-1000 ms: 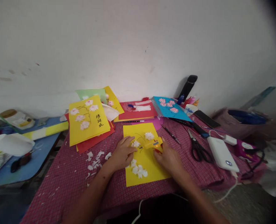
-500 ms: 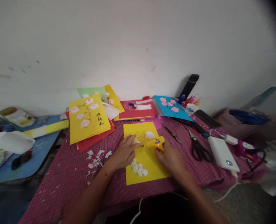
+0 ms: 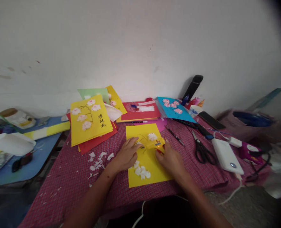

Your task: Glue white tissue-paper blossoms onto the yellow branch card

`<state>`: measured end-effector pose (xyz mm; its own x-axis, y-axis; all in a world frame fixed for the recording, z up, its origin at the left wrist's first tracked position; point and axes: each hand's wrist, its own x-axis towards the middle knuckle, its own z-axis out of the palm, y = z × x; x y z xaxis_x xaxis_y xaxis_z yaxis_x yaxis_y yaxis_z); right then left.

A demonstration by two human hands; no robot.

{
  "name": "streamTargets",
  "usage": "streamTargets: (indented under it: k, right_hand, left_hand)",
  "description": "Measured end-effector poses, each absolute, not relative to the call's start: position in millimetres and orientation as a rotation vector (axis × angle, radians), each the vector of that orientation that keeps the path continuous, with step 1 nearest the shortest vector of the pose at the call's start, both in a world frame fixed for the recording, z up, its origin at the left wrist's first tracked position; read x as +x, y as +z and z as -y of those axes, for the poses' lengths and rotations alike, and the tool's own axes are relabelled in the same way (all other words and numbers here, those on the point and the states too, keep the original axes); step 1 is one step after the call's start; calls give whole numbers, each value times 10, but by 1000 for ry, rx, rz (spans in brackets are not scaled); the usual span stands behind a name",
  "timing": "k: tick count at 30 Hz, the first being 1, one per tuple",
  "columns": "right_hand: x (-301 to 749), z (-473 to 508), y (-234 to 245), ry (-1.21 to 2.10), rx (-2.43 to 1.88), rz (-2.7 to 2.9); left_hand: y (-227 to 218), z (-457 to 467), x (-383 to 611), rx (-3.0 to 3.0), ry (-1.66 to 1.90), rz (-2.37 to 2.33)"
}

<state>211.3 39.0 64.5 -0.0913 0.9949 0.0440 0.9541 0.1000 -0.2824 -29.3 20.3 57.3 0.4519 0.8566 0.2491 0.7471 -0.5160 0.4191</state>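
Note:
A yellow sheet of paper [image 3: 152, 174] lies in front of me with thin branch lines drawn on it. Near its upper edge sits a crumpled white paper flower [image 3: 152, 136]. My right hand [image 3: 170, 158] is closed around a yellow hot glue gun [image 3: 156, 144], whose small orange light is lit. The nozzle points left, toward my left hand [image 3: 127, 155]. Between the thumb and index finger of that hand is a white paper piece [image 3: 138, 143], mostly hidden. Several white paper petals [image 3: 141, 172] rest lower on the sheet, beside my left wrist.
White paper scraps [image 3: 97, 164] lie on the checked cloth [image 3: 66, 190] at left. Behind them is a stack of yellow flower cards [image 3: 90, 126]. A blue flower card [image 3: 176, 110], a brush [image 3: 175, 135], black scissors [image 3: 203, 152] and a white power bank [image 3: 227, 156] are at right.
My right hand and the glue gun have shifted slightly left, bringing the nozzle closer to my left fingers. My left hand has hardly moved.

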Motion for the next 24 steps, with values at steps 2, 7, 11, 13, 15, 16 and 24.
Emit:
streamTargets:
  k: [2, 7, 11, 13, 15, 16, 24]
  right_hand:
    - [2098, -390, 639, 267, -1942, 2161]
    - [2070, -396, 624, 245, -1913, 2178]
    - [2063, -404, 616, 204, -1906, 2208]
    - [2065, -405, 614, 200, -1892, 2221]
    - [2069, -405, 614, 212, -1875, 2238]
    - [2071, -406, 614, 215, -1862, 2246]
    - [2088, -432, 627, 232, -1843, 2260]
  left_hand:
    - [566, -205, -295, 2458, 639, -1385]
    - [557, -208, -299, 2459, 644, -1389]
    - [562, -205, -301, 2445, 658, -1377]
    - [561, -204, -303, 2446, 658, -1369]
    - [558, -205, -303, 2452, 653, -1368]
    - [557, -206, -303, 2455, 649, -1370]
    - [551, -206, -306, 2440, 665, -1368]
